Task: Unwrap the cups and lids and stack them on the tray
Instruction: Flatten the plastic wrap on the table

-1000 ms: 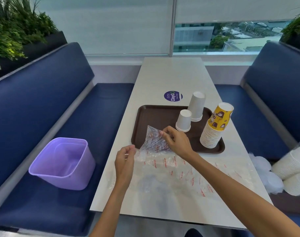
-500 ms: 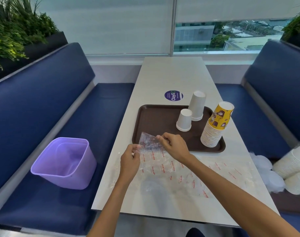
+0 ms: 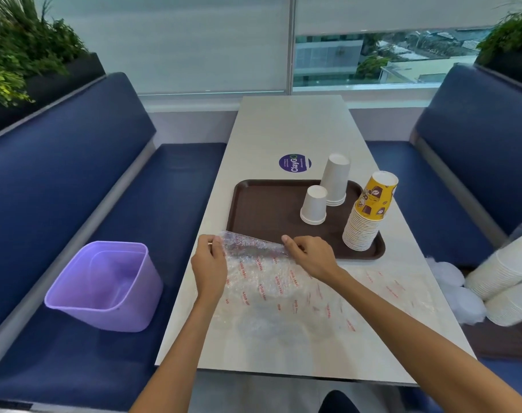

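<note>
Left hand [image 3: 209, 263] pinching left end of clear wrapper [image 3: 262, 281] at its far edge, thumb and fingers closed on film. Right hand [image 3: 310, 256] pinching same edge further right, fingers curled over it. Wrapper lying spread on table [image 3: 292, 129], far edge lifting just over near rim of brown tray [image 3: 268, 204]. Yellow cup stack [image 3: 367, 216], short white cup stack [image 3: 313, 205] and tall white cup stack [image 3: 335, 180] standing upside down on tray. Sleeved white cups [image 3: 504, 272] lying on right bench.
</note>
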{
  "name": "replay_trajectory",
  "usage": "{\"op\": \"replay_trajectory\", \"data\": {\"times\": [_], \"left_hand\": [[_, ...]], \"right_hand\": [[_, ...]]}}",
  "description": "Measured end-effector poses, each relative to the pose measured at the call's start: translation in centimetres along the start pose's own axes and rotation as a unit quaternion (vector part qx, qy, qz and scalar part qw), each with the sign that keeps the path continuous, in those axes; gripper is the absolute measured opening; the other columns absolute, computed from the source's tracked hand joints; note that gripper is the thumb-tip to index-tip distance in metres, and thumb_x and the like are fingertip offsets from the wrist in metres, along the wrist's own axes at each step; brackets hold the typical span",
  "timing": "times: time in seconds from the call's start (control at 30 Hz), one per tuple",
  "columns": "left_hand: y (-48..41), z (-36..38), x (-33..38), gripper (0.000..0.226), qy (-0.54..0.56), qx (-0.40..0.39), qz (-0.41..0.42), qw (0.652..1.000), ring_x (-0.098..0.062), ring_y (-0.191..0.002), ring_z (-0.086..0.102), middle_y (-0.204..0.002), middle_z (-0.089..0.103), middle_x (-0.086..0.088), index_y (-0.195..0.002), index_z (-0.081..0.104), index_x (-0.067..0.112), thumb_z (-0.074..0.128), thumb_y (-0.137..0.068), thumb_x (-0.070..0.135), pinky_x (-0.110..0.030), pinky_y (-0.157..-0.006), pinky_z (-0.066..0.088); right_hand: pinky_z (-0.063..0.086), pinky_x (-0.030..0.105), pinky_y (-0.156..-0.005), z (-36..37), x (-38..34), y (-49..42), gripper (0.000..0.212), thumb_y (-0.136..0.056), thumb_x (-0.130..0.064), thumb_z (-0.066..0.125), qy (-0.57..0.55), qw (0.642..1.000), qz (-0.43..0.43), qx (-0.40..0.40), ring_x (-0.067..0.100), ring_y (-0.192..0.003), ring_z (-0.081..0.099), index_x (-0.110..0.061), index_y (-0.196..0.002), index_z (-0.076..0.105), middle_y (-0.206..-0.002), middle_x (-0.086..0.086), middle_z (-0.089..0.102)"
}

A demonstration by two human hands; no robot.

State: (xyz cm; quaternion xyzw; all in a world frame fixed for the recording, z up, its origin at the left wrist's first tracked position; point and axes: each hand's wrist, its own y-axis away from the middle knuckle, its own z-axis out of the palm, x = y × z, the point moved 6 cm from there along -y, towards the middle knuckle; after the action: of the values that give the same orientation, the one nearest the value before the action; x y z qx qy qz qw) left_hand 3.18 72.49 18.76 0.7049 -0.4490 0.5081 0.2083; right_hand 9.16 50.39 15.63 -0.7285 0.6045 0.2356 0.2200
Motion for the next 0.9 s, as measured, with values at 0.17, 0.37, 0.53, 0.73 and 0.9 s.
{"op": "replay_trajectory", "data": {"times": [0.17,0.37,0.53,0.73,0.9], "left_hand": [[-0.4,-0.8,-2.1,0.013,0.018,0.025,-0.038,0.999,-0.009,-0.056,0.042,-0.066,0.050,0.001,-0.093,0.050,0.009,0.042,-0.101,0.015,-0.020,-0.051,0.035],[-0.8,-2.1,-5.5,0.013,0.010,0.056,-0.094,0.994,-0.015,-0.067,0.047,-0.071,0.050,0.006,-0.094,0.050,0.008,0.042,-0.100,0.016,-0.021,-0.056,0.039],[-0.1,-1.4,-8.3,0.023,-0.044,0.004,-0.106,0.993,-0.016,-0.062,0.049,-0.069,0.052,0.001,-0.091,0.052,0.008,0.044,-0.100,0.028,-0.025,-0.054,0.039],[-0.4,-1.3,-10.0,0.022,-0.180,-0.033,-0.074,0.980,-0.024,-0.064,0.050,-0.070,0.051,-0.006,-0.093,0.049,0.003,0.039,-0.102,0.021,-0.029,-0.053,0.038],[-0.7,-0.5,-10.5,0.025,-0.275,-0.075,-0.068,0.956,-0.022,-0.068,0.049,-0.077,0.052,-0.007,-0.102,0.051,0.001,0.037,-0.102,0.022,-0.032,-0.059,0.038]], "right_hand": [[0.044,0.028,-0.064,1.2,1.2,0.1,0.061,-0.095,-0.060,0.028,0.010,0.999,0.039,-0.032,0.016,-0.068,0.061,-0.010,-0.074,0.056,-0.071,0.003,0.067],[0.045,0.027,-0.062,2.3,3.0,0.6,0.062,-0.098,-0.053,0.030,0.068,0.995,0.045,-0.053,0.018,-0.068,0.062,-0.006,-0.080,0.067,-0.078,0.007,0.069],[0.038,0.022,-0.054,2.5,3.2,0.5,0.050,-0.099,-0.047,0.036,0.061,0.996,0.044,-0.045,0.014,-0.059,0.053,-0.011,-0.071,0.056,-0.067,0.006,0.059],[0.029,0.019,-0.050,1.3,3.9,-0.1,0.048,-0.100,-0.047,0.031,0.128,0.989,0.033,-0.060,0.009,-0.054,0.046,-0.020,-0.063,0.045,-0.061,-0.002,0.051],[0.032,0.018,-0.052,1.9,4.7,-0.2,0.044,-0.100,-0.047,0.035,0.176,0.980,0.046,-0.086,0.010,-0.062,0.053,-0.015,-0.079,0.059,-0.071,-0.001,0.060]]}}
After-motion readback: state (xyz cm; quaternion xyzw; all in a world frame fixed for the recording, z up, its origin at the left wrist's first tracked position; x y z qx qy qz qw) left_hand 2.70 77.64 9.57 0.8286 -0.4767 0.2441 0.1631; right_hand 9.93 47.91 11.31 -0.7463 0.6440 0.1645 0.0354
